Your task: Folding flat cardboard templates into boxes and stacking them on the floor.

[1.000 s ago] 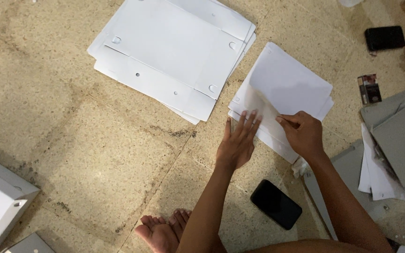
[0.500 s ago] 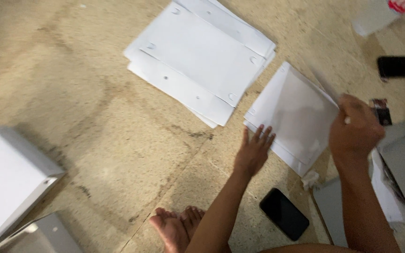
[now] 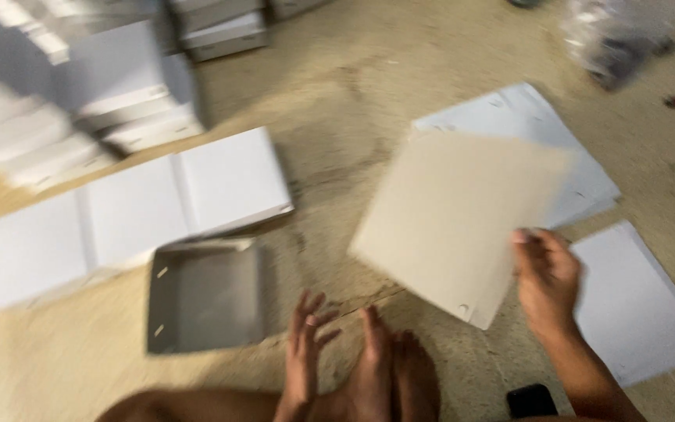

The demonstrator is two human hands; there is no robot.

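The right hand [image 3: 544,277] is gripping one grey-brown card sheet [image 3: 455,219] by its lower right edge, holding it tilted in the air above the floor [image 3: 337,86], in front of the person's feet [image 3: 388,375]. The left hand [image 3: 306,352] is hanging open with fingers spread, holding nothing, just right of one folded grey box tray [image 3: 205,293]. Judging by this, one tray is standing finished and the lifted sheet is not yet folded. Beside the tray one flat white blank [image 3: 134,207] is lying unfolded. Two stacks of white sheets are waiting: one [image 3: 580,168] behind the lifted sheet, one [image 3: 642,312] under the right wrist. Blurred white boxes [image 3: 119,86] are piled at upper left, too smeared to count.
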